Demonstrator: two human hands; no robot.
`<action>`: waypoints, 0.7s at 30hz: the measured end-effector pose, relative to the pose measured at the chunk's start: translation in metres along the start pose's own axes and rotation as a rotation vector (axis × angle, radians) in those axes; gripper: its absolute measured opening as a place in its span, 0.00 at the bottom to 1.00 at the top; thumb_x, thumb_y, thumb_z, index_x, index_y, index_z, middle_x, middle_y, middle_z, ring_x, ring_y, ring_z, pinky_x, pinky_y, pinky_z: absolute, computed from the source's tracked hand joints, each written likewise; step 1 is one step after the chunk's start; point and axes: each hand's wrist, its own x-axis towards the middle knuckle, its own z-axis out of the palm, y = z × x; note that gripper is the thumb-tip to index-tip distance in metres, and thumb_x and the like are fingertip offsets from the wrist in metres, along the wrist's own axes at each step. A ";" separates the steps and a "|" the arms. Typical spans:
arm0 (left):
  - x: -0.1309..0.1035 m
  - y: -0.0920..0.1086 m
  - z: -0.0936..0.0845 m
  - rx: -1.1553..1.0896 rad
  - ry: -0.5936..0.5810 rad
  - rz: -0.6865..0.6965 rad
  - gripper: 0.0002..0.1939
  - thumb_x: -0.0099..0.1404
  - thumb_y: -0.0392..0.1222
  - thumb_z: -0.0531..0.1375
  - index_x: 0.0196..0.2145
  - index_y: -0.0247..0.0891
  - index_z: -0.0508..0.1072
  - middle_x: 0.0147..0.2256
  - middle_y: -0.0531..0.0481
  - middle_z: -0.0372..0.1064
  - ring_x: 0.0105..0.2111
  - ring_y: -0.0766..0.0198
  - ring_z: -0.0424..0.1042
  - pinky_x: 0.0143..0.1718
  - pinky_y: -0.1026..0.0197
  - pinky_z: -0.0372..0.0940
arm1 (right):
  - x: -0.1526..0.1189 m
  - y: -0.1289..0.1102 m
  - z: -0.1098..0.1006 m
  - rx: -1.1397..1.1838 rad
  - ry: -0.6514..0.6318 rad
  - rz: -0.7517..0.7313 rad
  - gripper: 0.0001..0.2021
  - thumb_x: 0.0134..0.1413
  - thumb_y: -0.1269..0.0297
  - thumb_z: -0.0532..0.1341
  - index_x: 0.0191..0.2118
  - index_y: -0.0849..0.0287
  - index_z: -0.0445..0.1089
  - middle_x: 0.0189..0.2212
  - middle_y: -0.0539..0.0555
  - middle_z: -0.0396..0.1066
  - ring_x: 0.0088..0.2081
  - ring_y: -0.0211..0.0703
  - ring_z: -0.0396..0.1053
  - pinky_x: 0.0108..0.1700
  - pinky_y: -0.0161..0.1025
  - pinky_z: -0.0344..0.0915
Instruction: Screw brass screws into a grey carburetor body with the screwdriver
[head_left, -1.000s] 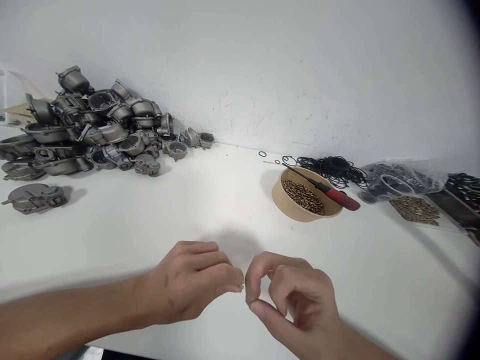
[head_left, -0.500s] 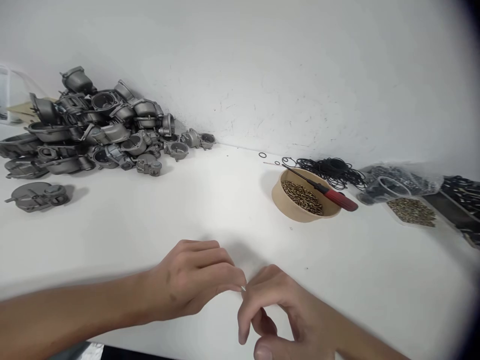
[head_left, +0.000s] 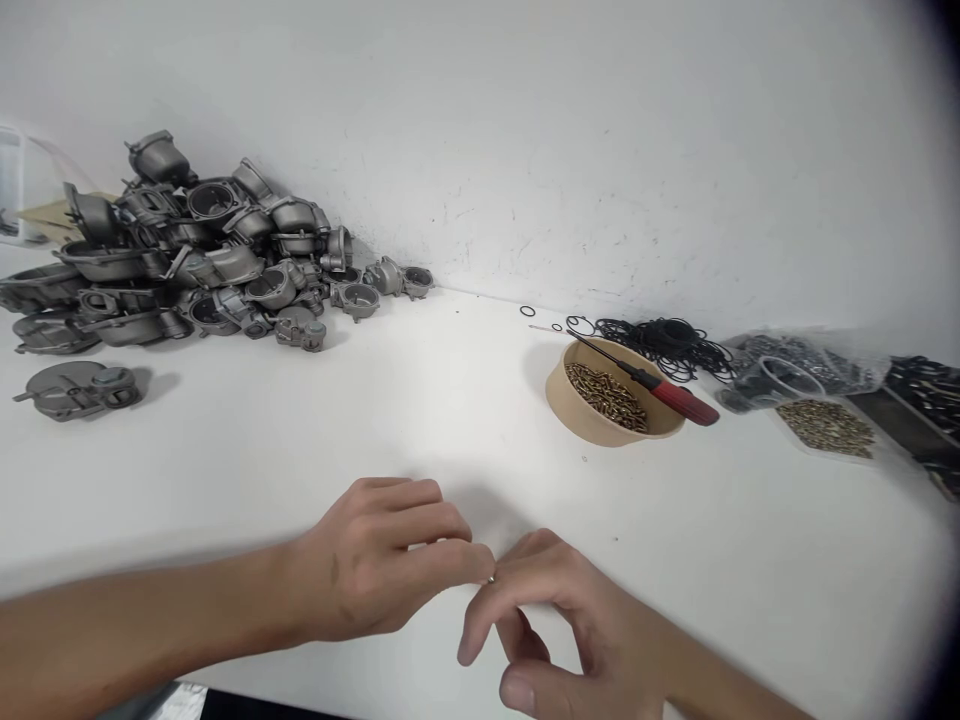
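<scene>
My left hand [head_left: 405, 560] is closed in a pinch at the centre front. At its fingertips shows a tiny shiny metal piece [head_left: 491, 578], mostly hidden, its kind too small to make out. Those fingertips touch the index finger of my right hand [head_left: 562, 620]. Thumb and index finger of the right hand are apart, the other fingers curl under, and nothing shows between them. Beyond the hands stands a tan paper bowl [head_left: 611, 436] of small brass-coloured screws [head_left: 607, 395], with a red-handled screwdriver [head_left: 679, 400] lying across it.
Grey metal castings [head_left: 225, 265] are piled at the left back, and a single casting [head_left: 82, 388] lies before them. Black rubber rings [head_left: 667, 345], a clear plastic bag [head_left: 810, 362] and a tray of small brass-coloured parts [head_left: 825, 428] line the right. A white wall [head_left: 487, 150] closes the back.
The right index finger and thumb have shifted slightly left. My left fingers stay pinched at the right index finger, and the metal piece there now shows as a small shiny end.
</scene>
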 end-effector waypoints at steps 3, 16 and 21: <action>0.000 0.000 0.000 0.023 0.026 0.025 0.11 0.69 0.25 0.51 0.39 0.36 0.71 0.26 0.51 0.71 0.22 0.66 0.61 0.23 0.62 0.60 | 0.000 0.000 0.000 0.009 -0.006 0.009 0.17 0.58 0.53 0.61 0.38 0.63 0.79 0.15 0.46 0.63 0.17 0.31 0.59 0.26 0.32 0.61; 0.001 0.000 0.000 0.057 -0.015 -0.002 0.13 0.67 0.23 0.51 0.37 0.37 0.71 0.25 0.52 0.70 0.23 0.66 0.58 0.23 0.63 0.58 | -0.001 -0.002 -0.001 -0.002 0.017 0.019 0.11 0.55 0.63 0.62 0.39 0.62 0.79 0.15 0.44 0.60 0.18 0.32 0.61 0.28 0.32 0.62; 0.000 -0.001 0.000 0.075 -0.009 -0.001 0.14 0.67 0.23 0.51 0.38 0.37 0.71 0.26 0.52 0.70 0.22 0.66 0.59 0.24 0.63 0.58 | 0.001 -0.005 -0.001 -0.010 0.000 0.025 0.08 0.52 0.65 0.62 0.32 0.63 0.79 0.17 0.48 0.67 0.20 0.33 0.63 0.28 0.33 0.62</action>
